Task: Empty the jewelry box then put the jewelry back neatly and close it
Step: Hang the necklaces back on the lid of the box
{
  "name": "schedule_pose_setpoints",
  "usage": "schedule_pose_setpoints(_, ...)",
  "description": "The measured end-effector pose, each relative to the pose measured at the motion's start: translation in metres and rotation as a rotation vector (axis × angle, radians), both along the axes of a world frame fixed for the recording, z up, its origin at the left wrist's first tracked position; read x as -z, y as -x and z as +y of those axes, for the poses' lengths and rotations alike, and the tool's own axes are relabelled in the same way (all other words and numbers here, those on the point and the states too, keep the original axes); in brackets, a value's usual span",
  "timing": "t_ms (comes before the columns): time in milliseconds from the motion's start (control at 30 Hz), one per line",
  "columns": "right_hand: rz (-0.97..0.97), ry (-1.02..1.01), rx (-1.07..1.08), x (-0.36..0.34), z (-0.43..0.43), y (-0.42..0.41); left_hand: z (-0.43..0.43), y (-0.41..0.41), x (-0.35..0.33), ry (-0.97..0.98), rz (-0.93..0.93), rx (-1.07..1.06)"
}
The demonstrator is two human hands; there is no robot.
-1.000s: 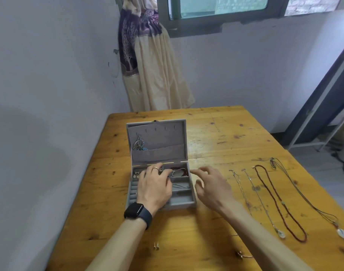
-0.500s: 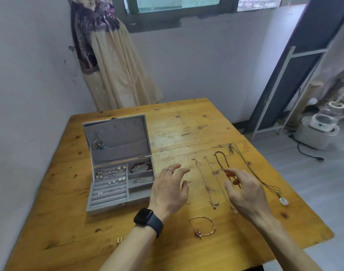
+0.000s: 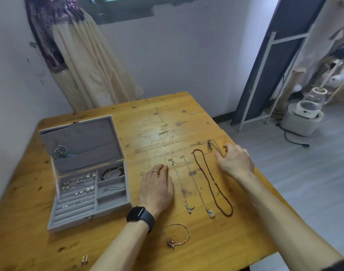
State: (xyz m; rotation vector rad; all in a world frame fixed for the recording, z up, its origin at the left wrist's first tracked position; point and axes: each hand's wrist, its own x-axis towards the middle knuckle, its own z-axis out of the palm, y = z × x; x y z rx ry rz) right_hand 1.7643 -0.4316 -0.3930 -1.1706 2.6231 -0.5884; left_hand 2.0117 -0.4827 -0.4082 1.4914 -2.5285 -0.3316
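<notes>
The grey jewelry box (image 3: 112, 207) stands open at the table's left, lid upright. Earrings (image 3: 80, 182) fill its ring rolls, a dark bracelet (image 3: 113, 172) lies in a right compartment, and a silver piece (image 3: 59, 151) hangs in the lid pocket. Right of the box lie two thin chains (image 3: 180, 182) (image 3: 196, 184) and a red bead necklace (image 3: 212, 184). My left hand (image 3: 156, 187) rests on the table beside the chains, holding nothing. My right hand (image 3: 235, 162) pinches the dark cord necklace (image 3: 211, 144) at the far right; my arm hides the rest of the cord.
A rose-gold bangle (image 3: 177, 234) lies near the front edge, and a pair of studs (image 3: 84, 259) sits at the front left. The wooden table (image 3: 167, 122) ends just right of my right hand. A dark panel (image 3: 280, 55) and an appliance (image 3: 304, 112) stand on the floor.
Both hands left the box and moved right: the left onto the table beside the chains, the right onto the cord necklace. My view swung right and downward.
</notes>
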Motion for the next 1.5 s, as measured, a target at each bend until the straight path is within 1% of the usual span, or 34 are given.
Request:
schedule_pose_setpoints(233, -0.017, -0.065, 0.046, -0.003, -0.043, -0.002, -0.002, -0.002, -0.003, 0.010, -0.049, 0.033)
schedule_pose_setpoints(367, 0.052, -0.107, 0.021, 0.005, -0.050, -0.004, -0.003, -0.003, -0.006, 0.008, -0.073, 0.051)
schedule_pose_setpoints(533, 0.124, -0.013, -0.024, 0.011, -0.045, -0.005, -0.003, -0.007, -0.006, -0.003, -0.069, 0.066)
schedule_pose_setpoints(567, 0.105, 0.024, -0.037, 0.010, -0.042, -0.004, -0.005, -0.008, -0.007, -0.024, -0.064, 0.072)
schedule_pose_setpoints(633, -0.011, 0.147, -0.062, 0.004, -0.032, -0.003, -0.008, -0.010, -0.011, -0.102, -0.035, 0.088)
schedule_pose_setpoints(667, -0.092, 0.226, -0.069, -0.002, -0.026, -0.004, -0.011, -0.012, -0.015, -0.159, 0.001, 0.094)
schedule_pose_setpoints(733, -0.221, 0.364, -0.087, -0.019, -0.014, -0.008, -0.014, -0.016, -0.026, -0.269, 0.149, 0.078)
schedule_pose_setpoints(833, -0.327, 0.512, -0.151, -0.049, 0.001, -0.020, -0.015, -0.025, -0.052, -0.361, 0.387, 0.048)
schedule_pose_setpoints(933, -0.396, 0.626, -0.247, -0.085, 0.009, -0.044, -0.016, -0.032, -0.089, -0.443, 0.610, 0.041)
schedule_pose_setpoints(1000, -0.420, 0.661, -0.326, -0.107, 0.010, -0.065, -0.018, -0.035, -0.119, -0.477, 0.726, 0.052)
schedule_pose_setpoints(1100, -0.374, 0.683, -0.428, -0.132, 0.003, -0.097, -0.017, -0.044, -0.161, -0.537, 0.845, 0.065)
schedule_pose_setpoints(1200, -0.321, 0.707, -0.532, -0.152, -0.008, -0.127, -0.017, -0.059, -0.188, -0.501, 0.852, 0.076)
schedule_pose_setpoints(1333, -0.313, 0.766, -0.665, -0.172, -0.028, -0.173, -0.025, -0.091, -0.204, -0.387, 0.945, 0.002)
schedule_pose_setpoints(1400, -0.347, 0.779, -0.700, -0.175, -0.040, -0.193, -0.030, -0.107, -0.207, -0.359, 1.010, -0.048)
schedule_pose_setpoints(1500, -0.484, 0.786, -0.734, -0.175, -0.054, -0.220, -0.036, -0.132, -0.210, -0.301, 1.088, -0.146)
